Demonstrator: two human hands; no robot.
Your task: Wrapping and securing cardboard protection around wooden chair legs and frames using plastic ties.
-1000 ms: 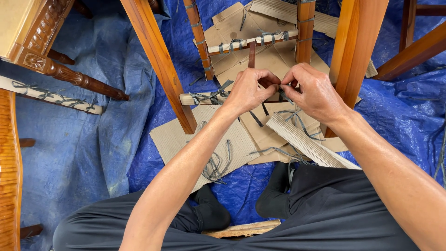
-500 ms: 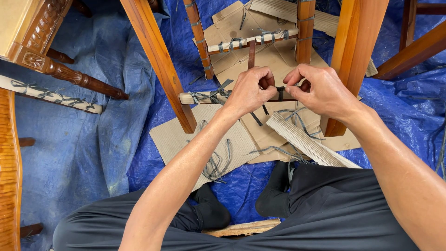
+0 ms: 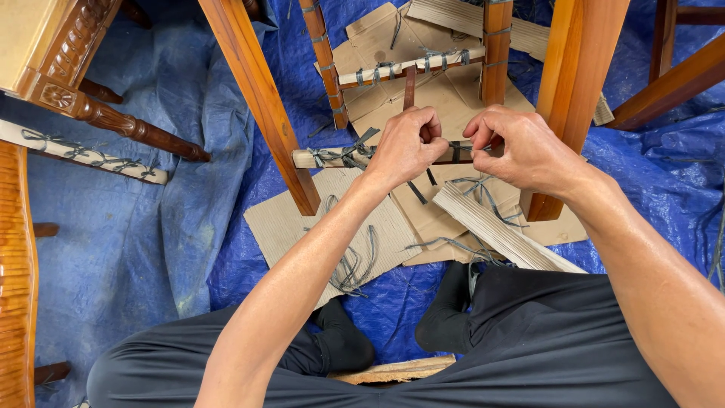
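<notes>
Pinching grey strap [image 3: 456, 149], ends hidden by fingers [image 3: 430, 128]

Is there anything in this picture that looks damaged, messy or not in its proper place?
Yes. Torn brown cardboard pieces and loose grey cords lie scattered on the wrinkled blue tarp. Both the left hand and right hand pinch a grey cord at the cardboard-wrapped wooden chair rail.

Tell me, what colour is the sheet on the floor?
Blue. The sheet shows clearly in the head view.
</notes>
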